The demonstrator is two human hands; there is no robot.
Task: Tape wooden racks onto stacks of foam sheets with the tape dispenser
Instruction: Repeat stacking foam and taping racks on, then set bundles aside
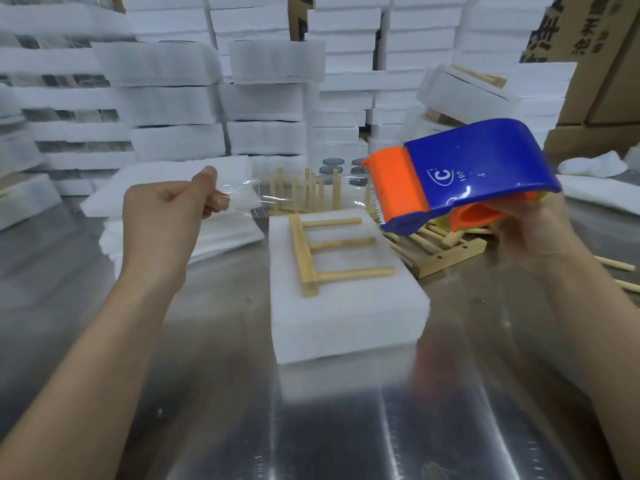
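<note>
1. Left hand [166,216] pinches the clear tape [287,197] end; right hand [533,230] grips the glossy blue-and-orange tape dispenser [464,174].
2. The tape spans left to right, raised between both hands.
3. Wooden rack [325,251], with 3 round dowels, lies flat on the soft white foam stack [346,313] below the tape, its base bar crosswise to it.

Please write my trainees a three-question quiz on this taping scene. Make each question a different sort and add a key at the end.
1. True or false: the rack lies on top of the foam stack.
2. What does the right hand hold? A) a foam sheet B) the dispenser C) a loose peg
3. Fill in: the left hand pinches the end of the clear ___.

Key: 1 true; 2 B; 3 tape, stretched in the air between hand and dispenser.
</note>
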